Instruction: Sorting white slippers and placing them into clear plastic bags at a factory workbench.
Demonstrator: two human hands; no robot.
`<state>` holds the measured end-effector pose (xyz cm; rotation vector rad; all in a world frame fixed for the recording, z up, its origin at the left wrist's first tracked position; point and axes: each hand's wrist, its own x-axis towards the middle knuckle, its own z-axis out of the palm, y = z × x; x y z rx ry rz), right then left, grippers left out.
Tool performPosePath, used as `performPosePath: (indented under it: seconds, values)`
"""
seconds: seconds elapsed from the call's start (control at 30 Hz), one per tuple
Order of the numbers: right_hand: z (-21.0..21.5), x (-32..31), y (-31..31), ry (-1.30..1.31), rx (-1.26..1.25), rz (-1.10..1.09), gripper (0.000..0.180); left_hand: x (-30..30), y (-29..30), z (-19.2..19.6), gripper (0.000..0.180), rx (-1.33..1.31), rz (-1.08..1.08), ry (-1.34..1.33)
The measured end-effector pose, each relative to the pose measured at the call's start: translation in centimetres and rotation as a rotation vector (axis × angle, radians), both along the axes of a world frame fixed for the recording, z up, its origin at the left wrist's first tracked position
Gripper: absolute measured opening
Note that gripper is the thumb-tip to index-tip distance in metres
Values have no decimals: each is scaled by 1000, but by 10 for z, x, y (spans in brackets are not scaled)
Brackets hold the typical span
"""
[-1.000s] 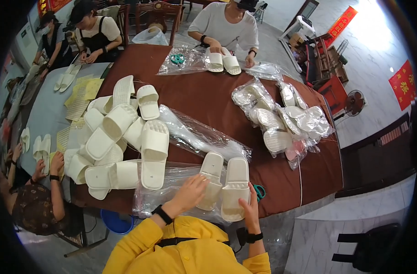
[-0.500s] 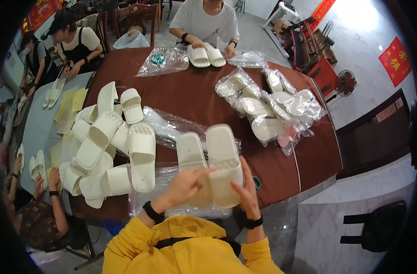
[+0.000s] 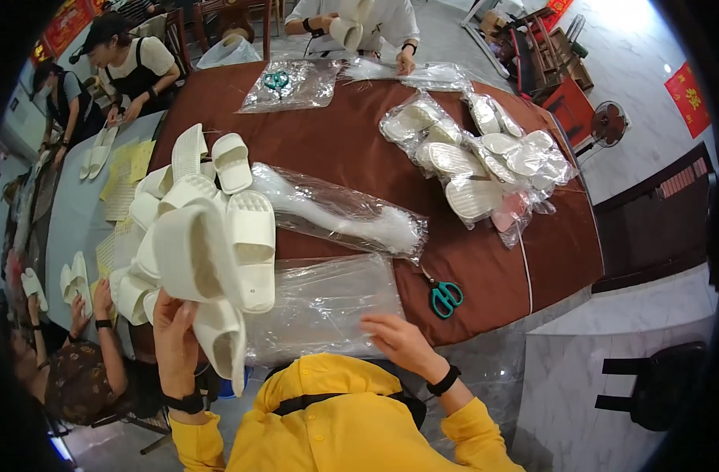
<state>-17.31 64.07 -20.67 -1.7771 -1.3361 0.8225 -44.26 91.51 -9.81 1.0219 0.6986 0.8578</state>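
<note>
My left hand point(image 3: 173, 338) holds a pair of white slippers point(image 3: 206, 275) raised at the left, above the table edge. My right hand point(image 3: 399, 343) rests with fingers spread on a flat clear plastic bag point(image 3: 320, 303) lying at the near edge of the brown table point(image 3: 343, 141). Behind the raised pair lies a heap of loose white slippers point(image 3: 178, 185). A stack of empty clear bags point(image 3: 340, 212) lies in the middle of the table.
Teal scissors point(image 3: 446, 296) lie right of my right hand. Bagged slippers point(image 3: 477, 157) are piled at the right. A person point(image 3: 359, 23) across the table handles a slipper; other people point(image 3: 131, 67) work at the left, near a grey table point(image 3: 84, 212).
The pair of slippers went from both hands in front of me up and to the left in my left hand alone. My right hand dropped onto the plastic bag.
</note>
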Motion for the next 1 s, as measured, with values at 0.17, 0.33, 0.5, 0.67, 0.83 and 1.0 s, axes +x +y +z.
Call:
performPosePath:
  seconds: [0.17, 0.33, 0.5, 0.67, 0.83, 1.0]
  values:
    - [-70, -8, 20, -640, -42, 280, 51, -35, -7, -31, 32, -74, 172, -22]
    - [-85, 16, 63, -723, -9, 259, 53, -39, -25, -39, 34, -70, 177, -8]
    - [-84, -12, 73, -802, -16, 195, 59, -27, -42, -39, 39, -139, 182, -31]
    - [-76, -43, 104, -717, 195, 315, 59, 8, -56, -38, 37, -288, -15, -33]
    - [-129, -24, 96, -252, 177, 224, 50, 54, -72, -40, 26, -284, -328, 101]
    - [-98, 4, 68, -118, 295, -56, 34, 87, -88, -73, 17, -62, -329, 257]
